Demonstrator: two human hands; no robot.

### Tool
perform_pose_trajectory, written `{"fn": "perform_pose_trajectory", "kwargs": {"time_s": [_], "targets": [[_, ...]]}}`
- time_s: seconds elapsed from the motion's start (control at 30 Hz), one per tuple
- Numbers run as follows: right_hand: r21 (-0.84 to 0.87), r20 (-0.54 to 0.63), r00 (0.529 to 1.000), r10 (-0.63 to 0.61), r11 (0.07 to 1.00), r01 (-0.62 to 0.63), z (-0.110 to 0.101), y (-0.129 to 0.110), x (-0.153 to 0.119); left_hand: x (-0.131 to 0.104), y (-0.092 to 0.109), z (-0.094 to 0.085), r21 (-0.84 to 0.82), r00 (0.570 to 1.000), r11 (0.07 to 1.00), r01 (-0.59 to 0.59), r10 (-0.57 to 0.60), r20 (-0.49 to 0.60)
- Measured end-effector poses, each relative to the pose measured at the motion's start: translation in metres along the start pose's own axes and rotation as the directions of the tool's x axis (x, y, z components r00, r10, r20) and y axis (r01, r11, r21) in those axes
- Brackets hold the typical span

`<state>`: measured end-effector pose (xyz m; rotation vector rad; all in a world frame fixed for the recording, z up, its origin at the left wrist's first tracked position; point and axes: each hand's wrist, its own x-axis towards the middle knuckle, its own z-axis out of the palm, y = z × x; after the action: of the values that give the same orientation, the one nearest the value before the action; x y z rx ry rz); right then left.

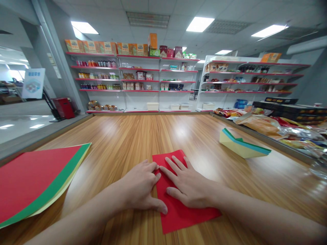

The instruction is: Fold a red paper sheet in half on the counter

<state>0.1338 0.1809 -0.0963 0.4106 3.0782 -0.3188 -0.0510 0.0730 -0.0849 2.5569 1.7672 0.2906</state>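
A sheet of red paper, seemingly folded, lies on the wooden table with its upper right edge slightly raised. My right hand rests flat on it, fingers spread and pointing away from me. At the paper's left edge is my left hand, its fingers bent and its thumb stretched apart onto the paper. The left fingertips come close to the tip of the right index finger. Neither hand grips anything. Whether the left fingertips press on the edge or just touch it, I cannot tell.
Left on the table lies a stack of coloured paper, red on top, green and cream below. A folded paper boat stands right. Packaged snacks border the table's right edge. Stocked shelves stand behind.
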Motion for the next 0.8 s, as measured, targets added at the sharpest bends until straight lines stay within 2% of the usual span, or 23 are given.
{"fn": "perform_pose_trajectory", "kwargs": {"time_s": [0.8], "targets": [[0.086, -0.006, 1.000, 0.018, 0.996, -0.018, 0.0020, 0.0041, -0.0008, 0.0021, 0.0025, -0.0032, -0.016, 0.999, 0.999, 0.047, -0.046, 0.021]]}}
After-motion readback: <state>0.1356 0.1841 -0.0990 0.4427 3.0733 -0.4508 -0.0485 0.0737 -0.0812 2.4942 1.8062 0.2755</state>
